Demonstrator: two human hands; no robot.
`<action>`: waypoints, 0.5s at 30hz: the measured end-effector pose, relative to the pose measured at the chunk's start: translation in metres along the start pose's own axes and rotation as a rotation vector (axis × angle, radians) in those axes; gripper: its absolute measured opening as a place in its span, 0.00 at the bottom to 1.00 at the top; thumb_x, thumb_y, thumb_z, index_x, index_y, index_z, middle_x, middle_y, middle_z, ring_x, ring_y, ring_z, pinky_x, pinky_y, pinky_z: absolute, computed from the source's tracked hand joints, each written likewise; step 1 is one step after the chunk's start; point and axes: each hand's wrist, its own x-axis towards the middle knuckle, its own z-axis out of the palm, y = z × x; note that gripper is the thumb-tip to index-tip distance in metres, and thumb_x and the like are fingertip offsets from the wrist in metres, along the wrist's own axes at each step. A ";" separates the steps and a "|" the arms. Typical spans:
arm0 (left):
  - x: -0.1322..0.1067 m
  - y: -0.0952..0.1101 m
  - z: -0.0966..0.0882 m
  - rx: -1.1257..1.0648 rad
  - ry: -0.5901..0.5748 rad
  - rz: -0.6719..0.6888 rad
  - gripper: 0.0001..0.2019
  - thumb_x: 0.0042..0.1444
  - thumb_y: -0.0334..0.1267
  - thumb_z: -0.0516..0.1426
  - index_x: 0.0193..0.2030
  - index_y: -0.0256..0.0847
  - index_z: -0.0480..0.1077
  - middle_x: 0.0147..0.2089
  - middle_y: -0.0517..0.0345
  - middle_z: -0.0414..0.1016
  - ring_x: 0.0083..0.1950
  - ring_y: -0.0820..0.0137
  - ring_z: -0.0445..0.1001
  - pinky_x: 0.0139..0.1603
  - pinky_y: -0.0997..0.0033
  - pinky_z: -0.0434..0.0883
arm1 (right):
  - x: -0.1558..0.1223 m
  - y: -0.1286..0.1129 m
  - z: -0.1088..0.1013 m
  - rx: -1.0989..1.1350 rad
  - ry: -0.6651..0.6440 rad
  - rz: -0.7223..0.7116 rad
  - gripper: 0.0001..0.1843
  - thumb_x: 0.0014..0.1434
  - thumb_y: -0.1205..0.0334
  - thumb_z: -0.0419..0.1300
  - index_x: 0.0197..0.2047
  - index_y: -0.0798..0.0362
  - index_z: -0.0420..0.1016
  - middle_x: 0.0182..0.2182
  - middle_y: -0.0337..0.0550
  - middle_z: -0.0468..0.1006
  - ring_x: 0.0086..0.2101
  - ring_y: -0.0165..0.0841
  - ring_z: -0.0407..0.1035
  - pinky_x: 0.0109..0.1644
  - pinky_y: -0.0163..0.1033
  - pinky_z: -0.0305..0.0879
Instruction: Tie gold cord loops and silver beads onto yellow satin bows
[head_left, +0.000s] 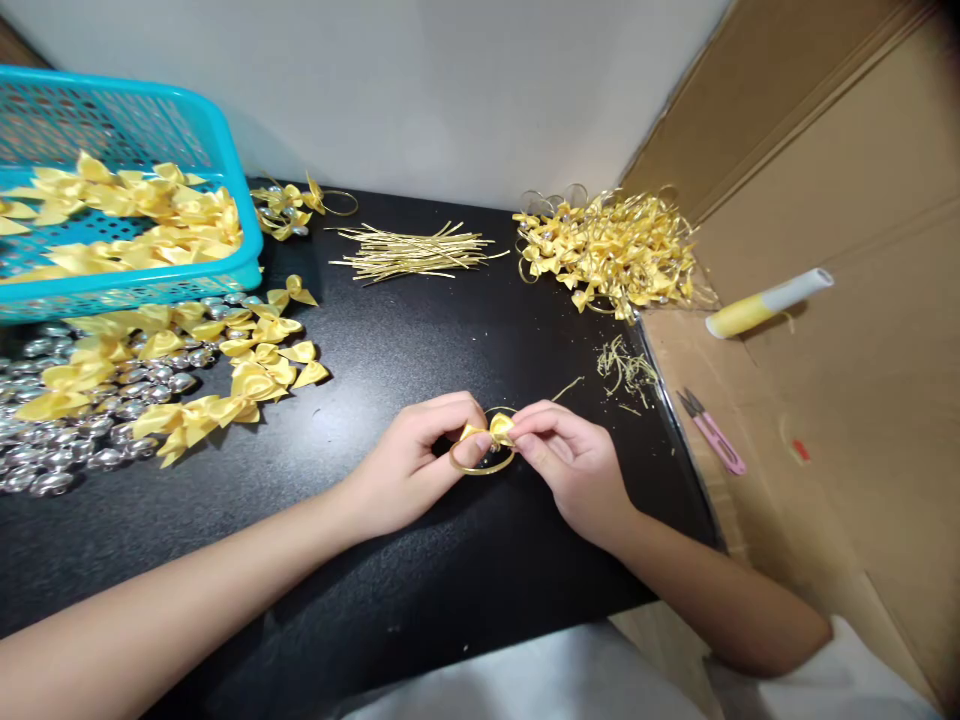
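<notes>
Both hands are close together, left (424, 455) and right (577, 470), each clamped with thumb and forefinger on a yellow bow (501, 428) tied at a gold ring (484, 471). They work above the black surface (360, 600); the left thumb lies against the ring, while the right fingertips pinch the bow's opposite side. Part of the bow is hidden by the fingers.

Clock directions run from the ring, with twelve pointing away from the wearer. Toward two o'clock, just past the right fingertips, a thin gold strand (568, 388) shows; I cannot tell whether it is attached to anything. Farther along two lie curly wire offcuts (626, 370), and a yellow-and-white tube (769, 303) sits well beyond them. Pink-handled snips (716, 437) lie at three, off the surface's edge.

At one o'clock, a heap of bow-trimmed rings (611, 250) fills the far corner. Cut gold wires (416, 253) are bundled at eleven, with a small cluster of bows and beads (285, 210) beyond. A turquoise basket (135, 279) holding yellow bows stands at ten. Silver beads (71, 440) spread at nine, with loose bows (251, 378) among and beside them.
</notes>
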 end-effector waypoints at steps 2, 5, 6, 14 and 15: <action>0.000 0.000 0.002 -0.025 0.028 -0.025 0.14 0.64 0.40 0.53 0.27 0.39 0.65 0.30 0.60 0.66 0.33 0.71 0.65 0.37 0.72 0.61 | 0.000 -0.001 0.001 -0.019 0.020 -0.024 0.04 0.57 0.66 0.63 0.32 0.48 0.79 0.33 0.40 0.79 0.37 0.30 0.75 0.43 0.37 0.75; 0.000 -0.001 0.003 -0.170 0.050 -0.098 0.14 0.63 0.41 0.53 0.26 0.39 0.64 0.29 0.61 0.65 0.32 0.71 0.63 0.36 0.73 0.61 | 0.000 -0.002 0.002 -0.037 0.026 -0.047 0.05 0.56 0.66 0.63 0.32 0.48 0.79 0.34 0.40 0.80 0.37 0.31 0.76 0.44 0.38 0.76; 0.000 -0.001 0.003 -0.222 0.053 -0.121 0.14 0.63 0.41 0.53 0.26 0.39 0.63 0.28 0.61 0.65 0.32 0.72 0.63 0.35 0.73 0.60 | 0.000 -0.002 0.002 -0.046 0.026 -0.056 0.04 0.56 0.66 0.63 0.31 0.48 0.78 0.34 0.41 0.80 0.37 0.31 0.76 0.44 0.39 0.76; 0.003 -0.002 0.003 -0.362 0.031 -0.201 0.11 0.60 0.38 0.54 0.26 0.39 0.67 0.28 0.61 0.67 0.33 0.71 0.64 0.38 0.72 0.60 | -0.001 -0.003 0.003 -0.321 0.098 -0.187 0.07 0.54 0.70 0.60 0.27 0.50 0.72 0.25 0.38 0.78 0.28 0.30 0.74 0.35 0.37 0.72; 0.003 -0.002 0.003 -0.364 0.036 -0.208 0.11 0.59 0.37 0.54 0.26 0.39 0.68 0.28 0.61 0.68 0.33 0.71 0.64 0.38 0.72 0.61 | -0.002 -0.003 0.003 -0.366 0.100 -0.209 0.07 0.54 0.70 0.60 0.27 0.50 0.72 0.23 0.37 0.76 0.26 0.29 0.72 0.32 0.36 0.70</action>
